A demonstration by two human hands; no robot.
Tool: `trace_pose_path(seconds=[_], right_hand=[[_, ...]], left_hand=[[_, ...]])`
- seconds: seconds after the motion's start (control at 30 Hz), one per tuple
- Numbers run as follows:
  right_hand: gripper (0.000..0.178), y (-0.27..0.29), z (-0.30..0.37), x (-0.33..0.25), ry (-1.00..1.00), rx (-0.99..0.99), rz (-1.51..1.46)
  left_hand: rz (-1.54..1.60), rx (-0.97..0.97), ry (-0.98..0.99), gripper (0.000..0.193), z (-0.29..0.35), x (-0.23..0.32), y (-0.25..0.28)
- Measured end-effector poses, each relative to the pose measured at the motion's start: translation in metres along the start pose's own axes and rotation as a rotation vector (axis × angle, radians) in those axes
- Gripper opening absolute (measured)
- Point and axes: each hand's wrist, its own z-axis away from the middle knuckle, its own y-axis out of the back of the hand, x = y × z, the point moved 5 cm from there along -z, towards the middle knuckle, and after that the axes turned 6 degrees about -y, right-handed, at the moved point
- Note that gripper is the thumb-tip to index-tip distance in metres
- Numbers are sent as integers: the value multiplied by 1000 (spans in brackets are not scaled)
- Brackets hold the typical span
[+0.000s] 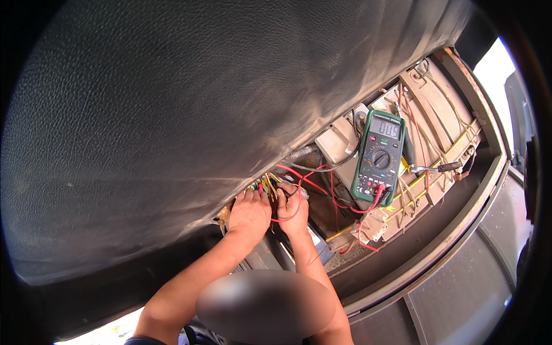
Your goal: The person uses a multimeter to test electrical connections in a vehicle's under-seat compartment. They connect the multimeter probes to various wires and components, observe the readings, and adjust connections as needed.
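Both hands are close together among a bundle of thin yellow, blue and dark wires (269, 183), below the edge of a black padded cover. My left hand (250, 211) is closed, with a red test probe (260, 188) at its fingertips; the probe's tip is hidden. Beside it, my right hand (292, 208) has its thumb and fingers bent around the wires. What exactly lies inside that grip is partly hidden. A green-cased multimeter (380, 158) with a lit-free grey display and round dial lies to the right. Its red test lead (362, 211) loops back toward my hands.
The black padded cover (172, 115) rises over the left and far side. Under the multimeter are dusty beige box-shaped parts (336, 144). A ratchet wrench (440, 168) lies right of it, near yellow-edged metal strips and loose wires. A curved metal rim (460, 230) borders the compartment.
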Motion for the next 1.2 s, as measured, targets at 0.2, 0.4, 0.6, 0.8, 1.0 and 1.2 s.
trace_pose_path(seconds=[0.2, 0.4, 0.6, 0.8, 1.0, 1.2], right_hand=[[24, 0, 1, -1, 6, 10, -4], [24, -2, 0, 2, 19, 7, -8], [24, -1, -1, 3, 13, 7, -18], [25, -3, 0, 2, 12, -1, -18], [25, -1, 1, -1, -34, -40, -4], [25, 0, 0, 0, -40, -37, -7]], left_hand=[[6, -15, -25, 30, 0, 0, 2], [-12, 100, -71, 32, 2, 4, 10], [51, -116, 12, 39, -6, 2, 2], [8, -74, 24, 35, -10, 0, -4], [-32, -51, -15, 31, -9, 3, 1], [-36, -51, -28, 31, -10, 3, -1]])
